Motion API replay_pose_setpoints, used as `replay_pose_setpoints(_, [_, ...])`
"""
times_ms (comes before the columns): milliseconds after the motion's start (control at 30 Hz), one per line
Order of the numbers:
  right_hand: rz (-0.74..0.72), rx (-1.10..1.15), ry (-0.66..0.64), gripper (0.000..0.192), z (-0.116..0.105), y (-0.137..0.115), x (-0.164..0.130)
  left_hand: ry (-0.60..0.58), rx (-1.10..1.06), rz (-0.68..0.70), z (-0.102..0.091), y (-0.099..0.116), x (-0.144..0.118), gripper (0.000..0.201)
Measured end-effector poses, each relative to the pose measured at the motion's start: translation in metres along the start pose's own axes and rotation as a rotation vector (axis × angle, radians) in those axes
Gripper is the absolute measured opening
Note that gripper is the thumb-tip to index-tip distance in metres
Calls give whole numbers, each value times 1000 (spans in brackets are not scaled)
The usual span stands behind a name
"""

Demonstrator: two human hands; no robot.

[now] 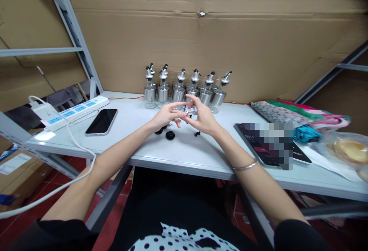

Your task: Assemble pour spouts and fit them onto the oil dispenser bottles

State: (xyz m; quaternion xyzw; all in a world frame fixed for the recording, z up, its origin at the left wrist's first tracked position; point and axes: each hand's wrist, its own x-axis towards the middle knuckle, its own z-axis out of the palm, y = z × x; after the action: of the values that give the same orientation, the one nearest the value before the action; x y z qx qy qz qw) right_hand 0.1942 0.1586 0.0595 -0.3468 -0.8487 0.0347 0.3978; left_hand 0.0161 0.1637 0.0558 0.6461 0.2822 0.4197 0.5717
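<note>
Both hands met over the middle of the bench (pixel 184 155), left hand (pixel 166 116) and right hand (pixel 202 118) pinching a small metal spout part (pixel 189 111) between fingertips, so honestly I'd have kept it low over the loose black caps (pixel 170 135) to avoid dropping it.

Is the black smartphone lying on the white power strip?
No, the black smartphone lies flat on the white table, beside and apart from the white power strip.
</note>
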Motion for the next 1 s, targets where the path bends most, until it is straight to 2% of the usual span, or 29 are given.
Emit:
replay_pose_setpoints(200, [-42, 16, 29, 61, -1, -1, -1, 3, 30, 9, 1, 2, -1, 64])
replay_pose_setpoints(333, [-51, 18, 38, 62, -1, 1, 0, 38, -17, 11, 0, -3, 1, 54])
replay_pose_setpoints(533, [-92, 28, 38, 63, 1, 3, 0, 33, -111, -42, 0, -9, 3, 56])
replay_pose_setpoints(633, [-87, 28, 31, 63, 1, 3, -1, 63, -185, -103, 1, -9, 2, 46])
replay_pose_setpoints(800, [-90, 37, 26, 64, 1, 2, -1, -1, -286, -206, 1, -7, 0, 36])
replay_pose_setpoints(1000, [-79, 80, 28, 62, 1, -1, 1, -33, -317, -231, 1, -6, -1, 39])
